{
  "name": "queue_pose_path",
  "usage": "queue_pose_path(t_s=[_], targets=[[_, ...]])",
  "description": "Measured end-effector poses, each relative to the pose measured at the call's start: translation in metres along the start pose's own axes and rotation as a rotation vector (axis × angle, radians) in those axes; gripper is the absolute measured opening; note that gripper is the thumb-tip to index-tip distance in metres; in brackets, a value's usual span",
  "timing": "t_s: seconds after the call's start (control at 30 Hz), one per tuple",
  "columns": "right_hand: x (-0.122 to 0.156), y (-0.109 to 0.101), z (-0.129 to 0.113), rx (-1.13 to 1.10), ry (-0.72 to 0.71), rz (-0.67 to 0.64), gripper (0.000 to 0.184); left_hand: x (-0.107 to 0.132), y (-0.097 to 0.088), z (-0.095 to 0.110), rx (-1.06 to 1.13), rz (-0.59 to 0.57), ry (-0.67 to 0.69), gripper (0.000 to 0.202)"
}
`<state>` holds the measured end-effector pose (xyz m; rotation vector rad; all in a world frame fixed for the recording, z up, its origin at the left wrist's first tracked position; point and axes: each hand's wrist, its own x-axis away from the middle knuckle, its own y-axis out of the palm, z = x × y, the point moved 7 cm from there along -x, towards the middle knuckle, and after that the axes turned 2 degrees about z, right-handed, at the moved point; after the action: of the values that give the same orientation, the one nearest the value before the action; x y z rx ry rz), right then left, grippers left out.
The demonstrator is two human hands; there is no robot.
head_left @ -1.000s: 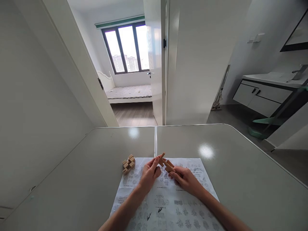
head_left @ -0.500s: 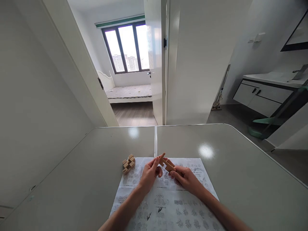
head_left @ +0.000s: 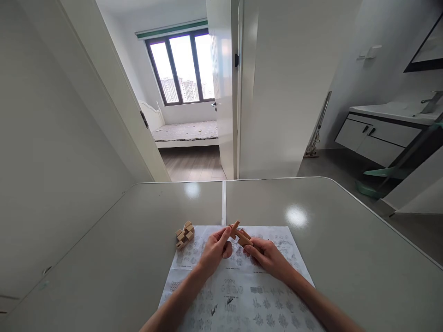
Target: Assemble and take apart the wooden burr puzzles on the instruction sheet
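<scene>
Wooden pcs. are occupying both hands, which are working close together above the far part of the printed sheet (head_left: 238,279). L hand (head_left: 215,249) is pinching a slim pc. (head_left: 236,226) btwn thumb and fingers, its free tip pointing obliquely up and to the R. R hand (head_left: 267,257) is gripping a notched pc. (head_left: 244,239) at its near end, thumb toward the wearer. Neither hand is letting go. The pcs. are lying very close at the gap btwn the hands; whether they are touching or interlocking, the view is not showing.

Chg. vs. half a sec. ago: the tip of the slim pc. is now sitting slightly farther R, w/ the L fingers shifting a little around it. R hand is keeping approx. the same pos. and grip. Judgement: this is prob. amounting to a fine adj. of the angle btwn the pcs., not a new hold; the handling is apparently still in progress.

Ref. pos.: the block cluster (head_left: 186,234) is resting at the far L corner of the sheet, unchanged and untouched, well apart from R hand. The table (head_left: 119,249) is supporting sheet and cluster.
</scene>
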<state>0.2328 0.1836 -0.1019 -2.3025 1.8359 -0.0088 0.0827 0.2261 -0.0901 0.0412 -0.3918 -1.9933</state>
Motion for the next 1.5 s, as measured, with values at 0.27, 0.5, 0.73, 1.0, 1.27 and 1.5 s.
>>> queue_pose_path(t_s=[0.27, 0.5, 0.73, 1.0, 1.27, 1.5], targets=[[-0.001, 0.000, -0.001, 0.020, 0.014, 0.021, 0.048, 0.004, 0.014, -0.006, -0.051, -0.020, -0.018, 0.062], [-0.002, -0.001, -0.002, -0.025, 0.001, 0.022, 0.045, 0.012, 0.033, -0.010, -0.029, -0.024, -0.004, 0.065], [-0.002, -0.002, -0.005, -0.035, 0.014, 0.019, 0.048, 0.011, 0.032, -0.005, 0.111, -0.055, 0.006, 0.057], [-0.002, -0.003, -0.005, -0.079, 0.030, -0.022, 0.049, 0.010, 0.034, -0.010, 0.414, -0.157, -0.113, 0.040], [-0.001, -0.002, -0.008, -0.042, 0.014, -0.035, 0.046, 0.009, 0.031, -0.019, 0.462, -0.122, -0.149, 0.039], [-0.001, -0.001, -0.008, -0.036, 0.000, -0.034, 0.046, 0.008, 0.027, -0.022, 0.530, -0.131, -0.194, 0.036]])
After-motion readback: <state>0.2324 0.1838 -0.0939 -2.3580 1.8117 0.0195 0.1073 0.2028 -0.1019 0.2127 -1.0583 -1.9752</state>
